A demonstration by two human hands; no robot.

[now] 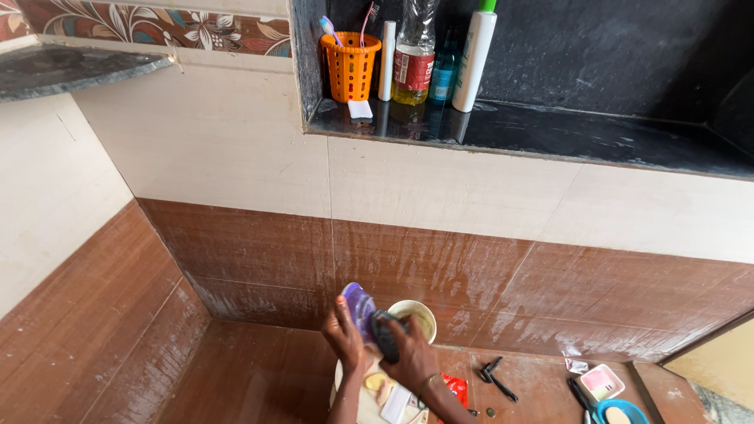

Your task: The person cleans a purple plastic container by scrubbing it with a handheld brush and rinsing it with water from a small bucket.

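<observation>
Left hand [343, 334] holds a purple soap dish [360, 305]; right hand [412, 355] scrubs it with a dark brush [384, 335].

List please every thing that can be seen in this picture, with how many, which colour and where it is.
basket: 1, orange, left end of the dark wall shelf, toothbrushes inside
bottles: 4, one white tube, one clear with yellow liquid, one dark teal, one tall white, on the shelf beside the basket
shelf: 1, black stone, recessed in the wall
corner shelf: 1, grey, top left
cup: 1, cream, on the floor by the wall
razor: 1, black, on the brown floor
soap dish: 1, pink and white, floor at right
blue dish: 1, bottom right edge
purple pouch: 1, in the left hand
dark object: 1, in the right hand
left hand: holds the pouch
right hand: grips the dark object
</observation>
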